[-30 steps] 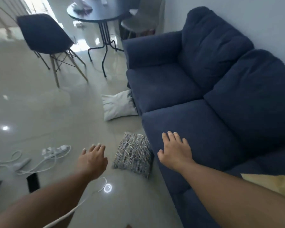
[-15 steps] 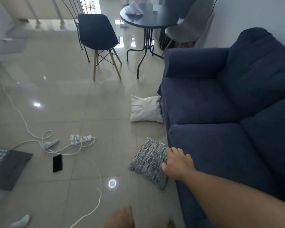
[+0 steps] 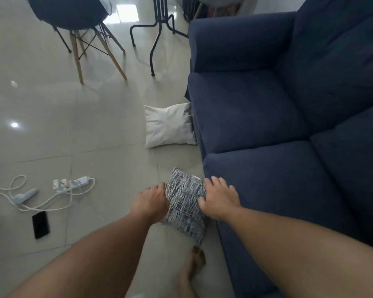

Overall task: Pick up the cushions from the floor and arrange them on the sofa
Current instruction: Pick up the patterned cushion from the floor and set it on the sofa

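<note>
A glossy pale grey tiled floor (image 3: 52,130) fills the left of the view, catching bright round reflections of ceiling lights and a patch of daylight glare near the top edge. At the top left stands a dark blue shell chair with splayed wooden legs (image 3: 78,24), and just beside it the curved black metal legs of a table (image 3: 157,29). On the tiles at the left lie a white power strip with looping white cables (image 3: 71,184) and, nearer, a black phone lying flat (image 3: 40,224). A sliver of pale wall (image 3: 267,4) shows at the top right.
</note>
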Demonstrator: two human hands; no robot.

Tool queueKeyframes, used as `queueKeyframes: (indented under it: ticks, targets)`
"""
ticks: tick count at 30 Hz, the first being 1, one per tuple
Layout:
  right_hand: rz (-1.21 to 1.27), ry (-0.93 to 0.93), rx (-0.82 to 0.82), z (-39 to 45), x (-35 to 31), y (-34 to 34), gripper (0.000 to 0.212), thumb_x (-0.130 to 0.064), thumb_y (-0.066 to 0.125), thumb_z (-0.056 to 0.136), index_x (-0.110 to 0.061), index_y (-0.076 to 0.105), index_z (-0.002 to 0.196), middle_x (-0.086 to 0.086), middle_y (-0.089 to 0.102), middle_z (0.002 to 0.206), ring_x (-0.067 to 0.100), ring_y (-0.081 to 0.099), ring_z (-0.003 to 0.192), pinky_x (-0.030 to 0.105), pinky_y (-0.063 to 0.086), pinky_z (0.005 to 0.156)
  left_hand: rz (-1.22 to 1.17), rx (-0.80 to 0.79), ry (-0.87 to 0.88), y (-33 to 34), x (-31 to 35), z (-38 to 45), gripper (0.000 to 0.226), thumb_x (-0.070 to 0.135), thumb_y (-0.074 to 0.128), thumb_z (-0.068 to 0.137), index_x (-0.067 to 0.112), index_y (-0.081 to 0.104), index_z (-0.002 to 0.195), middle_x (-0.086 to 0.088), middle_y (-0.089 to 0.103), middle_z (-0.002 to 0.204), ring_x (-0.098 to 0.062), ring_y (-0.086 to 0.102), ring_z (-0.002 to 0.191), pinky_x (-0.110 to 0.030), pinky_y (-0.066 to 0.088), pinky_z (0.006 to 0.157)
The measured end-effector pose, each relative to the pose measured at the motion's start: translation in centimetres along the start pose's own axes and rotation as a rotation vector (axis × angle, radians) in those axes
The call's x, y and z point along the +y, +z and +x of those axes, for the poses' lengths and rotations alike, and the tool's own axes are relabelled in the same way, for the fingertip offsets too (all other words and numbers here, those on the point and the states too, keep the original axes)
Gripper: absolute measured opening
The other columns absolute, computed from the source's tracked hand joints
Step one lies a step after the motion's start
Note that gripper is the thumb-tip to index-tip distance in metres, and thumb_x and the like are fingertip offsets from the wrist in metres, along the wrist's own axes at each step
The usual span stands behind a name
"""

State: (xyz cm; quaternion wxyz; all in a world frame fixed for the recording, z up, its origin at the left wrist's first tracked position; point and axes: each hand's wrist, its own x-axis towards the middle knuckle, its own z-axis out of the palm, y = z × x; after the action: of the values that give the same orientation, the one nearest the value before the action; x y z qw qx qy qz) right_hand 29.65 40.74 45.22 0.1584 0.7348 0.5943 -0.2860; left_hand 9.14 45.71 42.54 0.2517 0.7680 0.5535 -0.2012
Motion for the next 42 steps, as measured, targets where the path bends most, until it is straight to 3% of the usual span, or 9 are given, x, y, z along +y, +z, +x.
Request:
queueKeyframes:
  ticks: [10, 15, 19, 24, 35, 42]
  targets:
    - [0.097, 0.066, -0.096, 9.3, -0.1, 3.0, 0.071, -0.048, 0.046, 0.097, -0.019, 0.03, 0.16, 0.005, 0.036, 0.163, 0.027, 0.035, 0.148, 0.05, 0.036, 0.116, 0.101, -0.079, 0.077, 0.9, -2.0, 10.6, 0.042, 0.033, 0.047, 0.1, 0.013, 0.046, 0.137, -0.012, 0.063, 0.137, -0.033, 0.059, 0.125, -0.043, 0.047, 0.098]
    - [0.166, 0.15, -0.182, 12.4, -2.2, 4.8, 0.073, -0.05, 0.046, 0.099, -0.022, 0.025, 0.164, 0.003, 0.031, 0.167, 0.027, 0.031, 0.152, 0.051, 0.032, 0.119, 0.16, -0.109, 0.166, 1.5, -4.5, 15.3, 0.043, 0.031, 0.046, 0.102, 0.012, 0.046, 0.141, -0.013, 0.063, 0.139, -0.033, 0.059, 0.124, -0.045, 0.047, 0.097]
    - [0.204, 0.236, -0.208, 14.7, -2.9, 6.4, 0.069, -0.05, 0.048, 0.099, -0.024, 0.03, 0.161, 0.003, 0.036, 0.165, 0.027, 0.035, 0.149, 0.049, 0.033, 0.118, 0.181, -0.125, 0.212, 1.1, -7.5, 19.5, 0.048, 0.031, 0.049, 0.101, 0.01, 0.045, 0.145, -0.016, 0.061, 0.143, -0.036, 0.057, 0.129, -0.046, 0.047, 0.1]
    - [0.278, 0.357, -0.22, 17.6, -3.7, 9.0, 0.078, -0.052, 0.049, 0.1, -0.027, 0.019, 0.167, -0.001, 0.025, 0.172, 0.026, 0.026, 0.156, 0.051, 0.028, 0.123, 0.236, -0.157, 0.23, 1.9, -10.7, 23.7, 0.05, 0.031, 0.05, 0.1, 0.011, 0.046, 0.145, -0.014, 0.06, 0.146, -0.036, 0.054, 0.133, -0.045, 0.045, 0.103]
    - [0.412, 0.486, -0.297, 23.9, -2.0, 22.3, 0.074, -0.053, 0.049, 0.102, -0.026, 0.022, 0.165, -0.001, 0.027, 0.17, 0.028, 0.03, 0.153, 0.05, 0.032, 0.118, 0.257, -0.251, 0.325, 13.7, -11.5, 31.4, 0.049, 0.029, 0.052, 0.098, 0.009, 0.047, 0.143, -0.018, 0.062, 0.141, -0.038, 0.055, 0.131, -0.046, 0.046, 0.103]
    - [0.588, 0.618, -0.279, 28.9, 0.4, 31.6, 0.076, -0.049, 0.051, 0.102, -0.029, 0.018, 0.167, 0.002, 0.013, 0.175, 0.034, 0.02, 0.158, 0.053, 0.028, 0.125, 0.092, -0.36, 0.221, 22.4, -10.1, 36.2, 0.058, 0.038, 0.052, 0.087, 0.017, 0.047, 0.141, -0.012, 0.063, 0.134, -0.039, 0.062, 0.12, -0.047, 0.055, 0.094]
